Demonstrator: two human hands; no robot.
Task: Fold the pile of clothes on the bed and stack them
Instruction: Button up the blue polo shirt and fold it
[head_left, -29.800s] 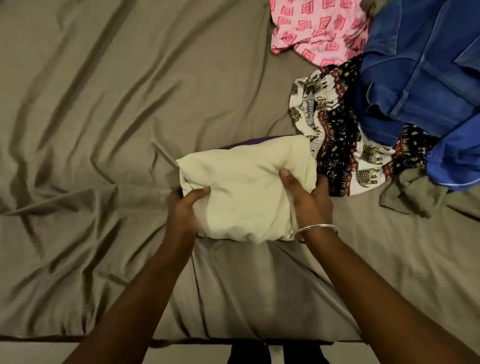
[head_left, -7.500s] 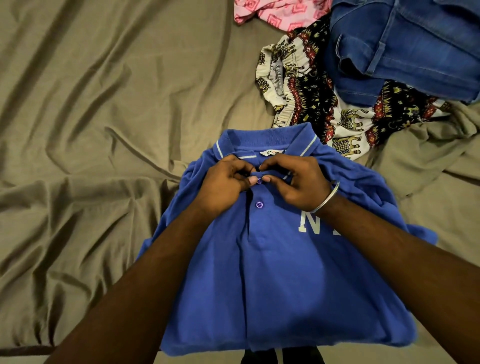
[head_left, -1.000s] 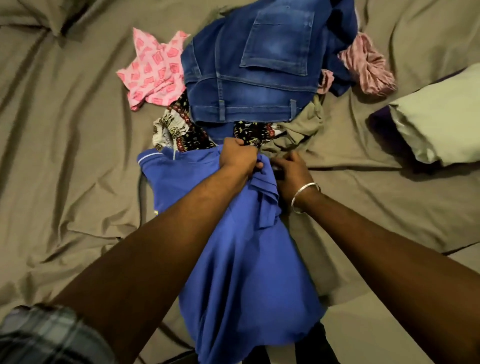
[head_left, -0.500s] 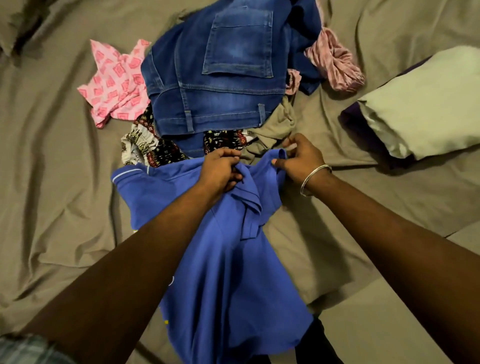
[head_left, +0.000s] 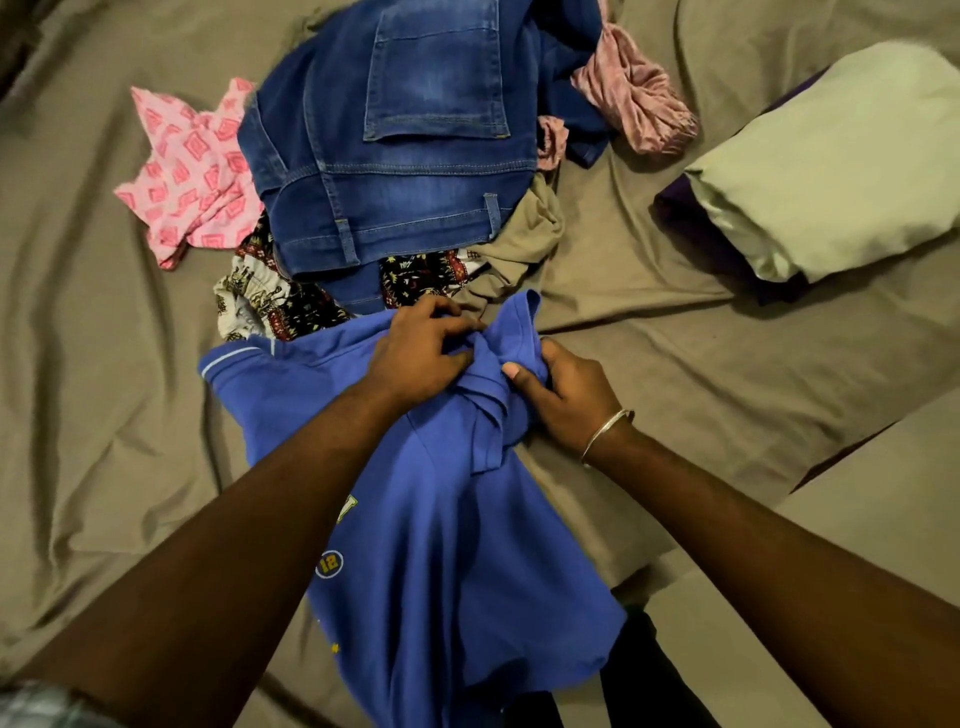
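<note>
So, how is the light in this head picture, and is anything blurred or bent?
Head view: dim, warm light; soft shadows in the folds of the bed sheet and a dark one beside the folded cream cloth. Wide-angle lens stretches both forearms toward the lower corners. The blue polo shirt, left hand and right hand look fairly sharp; the checked sleeve is blurred.

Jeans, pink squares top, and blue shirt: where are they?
jeans (head_left: 415, 156): head view, on the back pocket area.
pink squares top (head_left: 192, 176): head view, middle of the crumpled cloth.
blue shirt (head_left: 457, 561): head view, on its plain lower body.
</note>
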